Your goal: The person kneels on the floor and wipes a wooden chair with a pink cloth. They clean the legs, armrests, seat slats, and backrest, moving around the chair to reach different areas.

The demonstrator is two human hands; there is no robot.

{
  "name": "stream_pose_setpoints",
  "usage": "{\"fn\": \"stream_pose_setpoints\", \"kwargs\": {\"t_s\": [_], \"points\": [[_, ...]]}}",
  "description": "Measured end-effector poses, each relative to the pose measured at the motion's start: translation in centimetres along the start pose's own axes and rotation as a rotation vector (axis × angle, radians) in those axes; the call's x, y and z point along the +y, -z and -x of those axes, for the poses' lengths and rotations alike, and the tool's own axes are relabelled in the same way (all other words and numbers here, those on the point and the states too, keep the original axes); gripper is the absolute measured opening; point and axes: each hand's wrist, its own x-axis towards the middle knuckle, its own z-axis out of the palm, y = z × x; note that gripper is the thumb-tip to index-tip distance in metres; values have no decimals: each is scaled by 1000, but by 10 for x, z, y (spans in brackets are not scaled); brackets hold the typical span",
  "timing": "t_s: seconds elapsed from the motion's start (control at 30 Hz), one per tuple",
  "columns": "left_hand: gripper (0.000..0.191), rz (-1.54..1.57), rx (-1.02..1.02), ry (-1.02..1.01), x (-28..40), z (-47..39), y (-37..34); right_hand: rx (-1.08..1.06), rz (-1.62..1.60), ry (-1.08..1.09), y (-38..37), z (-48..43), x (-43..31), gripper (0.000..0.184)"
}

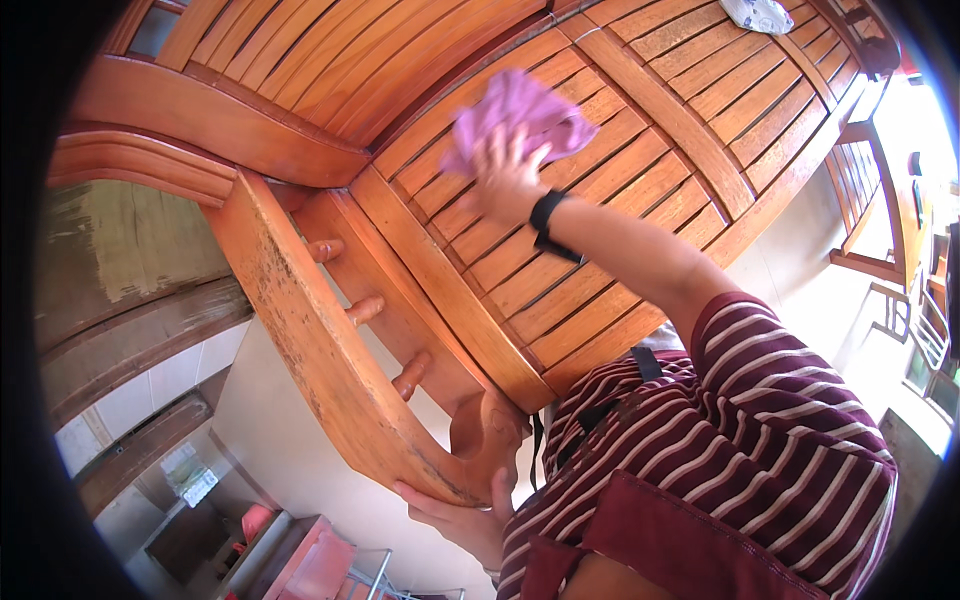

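A wooden slatted bench seat (600,217) lies before me, with its slatted backrest at the upper left. My right hand (510,172), with a black band at the wrist, is on a crumpled purple cloth (525,116) over the seat slats. Hand and cloth are somewhat blurred. Low in the view, my left hand (457,517) grips the rounded front end of the wooden armrest (322,367), thumb on one side and fingers beneath. Dark worn patches mark the armrest's top. Turned wooden spindles (365,310) stand between the armrest and the seat's side rail.
A white patterned cloth or bag (757,15) lies at the far end of the seat. Another wooden slatted seat (862,195) stands at the right. Beyond the armrest are a pale floor (300,427), a reddish piece of furniture (315,562) and metal tubing (381,574).
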Motion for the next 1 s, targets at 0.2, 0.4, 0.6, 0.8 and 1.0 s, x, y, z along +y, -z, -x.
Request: {"fn": "stream_pose_setpoints", "kwargs": {"t_s": [0.2,0.4,0.6,0.8,1.0], "points": [[143,17,-4,-43,-8,-2,-1,-85,29,478,-30,16,-38,95],[143,9,-17,10,-7,1,-1,173,-65,-130,9,-71,74,94],[144,-26,-10,29,-7,1,-2,228,-95,-261,15,-89,64,95],[145,-24,-10,10,-9,1,-2,10,131,384,-18,-11,-8,95],[144,-30,-12,8,-7,1,-1,61,125,239,-7,-46,45,93]]}}
